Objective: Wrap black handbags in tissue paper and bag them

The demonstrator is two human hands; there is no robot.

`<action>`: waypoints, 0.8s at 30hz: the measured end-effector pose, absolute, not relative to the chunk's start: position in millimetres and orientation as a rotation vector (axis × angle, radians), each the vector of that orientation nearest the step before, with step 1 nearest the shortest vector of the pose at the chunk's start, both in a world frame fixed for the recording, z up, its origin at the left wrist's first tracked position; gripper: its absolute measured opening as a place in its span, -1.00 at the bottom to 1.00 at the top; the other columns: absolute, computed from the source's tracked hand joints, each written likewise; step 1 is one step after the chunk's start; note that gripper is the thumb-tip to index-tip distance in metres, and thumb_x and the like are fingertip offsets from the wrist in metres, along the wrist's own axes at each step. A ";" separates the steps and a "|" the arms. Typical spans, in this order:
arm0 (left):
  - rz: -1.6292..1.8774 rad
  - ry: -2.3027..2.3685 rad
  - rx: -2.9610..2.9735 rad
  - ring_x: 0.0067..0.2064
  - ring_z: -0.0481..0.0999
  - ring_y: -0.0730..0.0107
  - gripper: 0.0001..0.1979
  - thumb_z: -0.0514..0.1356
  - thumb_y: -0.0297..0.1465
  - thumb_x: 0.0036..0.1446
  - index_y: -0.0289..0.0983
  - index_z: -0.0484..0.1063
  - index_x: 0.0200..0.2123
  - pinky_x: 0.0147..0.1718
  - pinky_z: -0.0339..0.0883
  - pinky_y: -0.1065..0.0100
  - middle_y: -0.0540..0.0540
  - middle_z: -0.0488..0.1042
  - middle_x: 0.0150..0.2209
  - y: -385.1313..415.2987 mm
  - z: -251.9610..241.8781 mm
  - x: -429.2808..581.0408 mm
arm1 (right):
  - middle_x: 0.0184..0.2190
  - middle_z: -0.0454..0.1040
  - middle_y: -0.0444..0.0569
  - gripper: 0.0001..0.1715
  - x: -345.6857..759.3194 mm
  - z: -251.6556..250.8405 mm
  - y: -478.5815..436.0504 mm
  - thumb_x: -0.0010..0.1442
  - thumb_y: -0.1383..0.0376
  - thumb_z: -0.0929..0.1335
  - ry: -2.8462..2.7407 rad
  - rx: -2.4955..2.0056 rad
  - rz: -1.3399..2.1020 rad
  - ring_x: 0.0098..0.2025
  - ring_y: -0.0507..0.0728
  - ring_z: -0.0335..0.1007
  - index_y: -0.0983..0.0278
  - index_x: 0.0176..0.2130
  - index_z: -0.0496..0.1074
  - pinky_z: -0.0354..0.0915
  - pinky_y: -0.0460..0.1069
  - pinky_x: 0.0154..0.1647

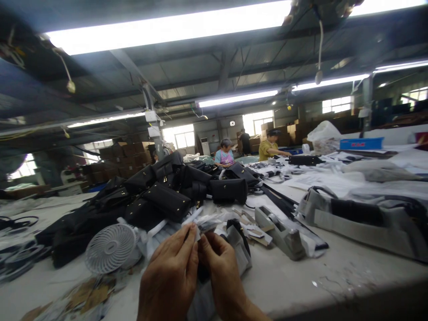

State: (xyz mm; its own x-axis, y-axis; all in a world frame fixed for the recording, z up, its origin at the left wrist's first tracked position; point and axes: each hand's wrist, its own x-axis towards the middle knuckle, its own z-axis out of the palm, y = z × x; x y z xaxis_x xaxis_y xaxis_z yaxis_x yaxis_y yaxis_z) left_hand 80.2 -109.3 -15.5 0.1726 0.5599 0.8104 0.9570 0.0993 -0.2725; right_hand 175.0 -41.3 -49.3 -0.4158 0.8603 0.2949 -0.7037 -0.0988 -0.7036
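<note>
Both bare hands, left hand [169,272] and right hand [222,267], occupy the foreground, brought together over the near side of a pale table [281,285]. Between their fingertips lies a small white piece [197,235]; the left thumb and forefinger are closed on its edge. The right thumb and forefinger are bent nearly together beside it; whether they also grip it cannot be told.

Just beyond the right hand is a black article partly covered in grey sheeting [243,254]. Left of the hands stands a white fan [110,248], with brown scraps [90,294] in front of it; to the right, cardboard pieces [259,234] lie beside a grey tape dispenser [281,236]. Behind these rises a heap of black bags [167,199]. At far right rests a grey-wrapped bag [354,223]. Farther back, two people work near the table's far side, under tube lights [174,27].
</note>
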 end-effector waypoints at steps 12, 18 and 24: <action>-0.563 -1.561 -1.670 0.01 0.55 0.27 -0.63 -0.02 -0.25 0.33 -0.14 0.42 0.10 -0.15 0.55 0.29 0.06 0.48 0.09 -116.0 -2.6 71.1 | -0.30 0.58 0.09 -0.47 183.8 -49.8 -40.8 0.09 -0.01 0.48 -1.020 -0.227 1.776 -0.22 0.21 0.52 0.39 -0.16 0.57 0.40 0.08 -0.07; -0.624 -1.592 -1.694 -0.06 0.59 0.28 -0.65 -0.02 -0.22 0.34 -0.05 0.45 0.06 -0.24 0.57 0.30 0.11 0.51 0.05 -115.0 -2.7 65.4 | -0.38 0.57 0.05 -0.52 178.8 -48.6 -39.8 0.05 0.02 0.51 -0.965 -0.238 1.775 -0.34 0.17 0.52 0.38 -0.24 0.58 0.43 0.06 -0.18; -0.707 -1.611 -1.626 -0.03 0.57 0.23 -0.64 -0.04 -0.18 0.37 -0.08 0.43 0.08 -0.17 0.53 0.28 0.05 0.50 0.07 -108.8 -13.7 70.9 | -0.39 0.56 0.00 -0.56 176.3 -47.8 -40.4 0.04 0.03 0.52 -0.930 -0.212 1.776 -0.33 0.14 0.51 0.34 -0.26 0.58 0.42 0.03 -0.19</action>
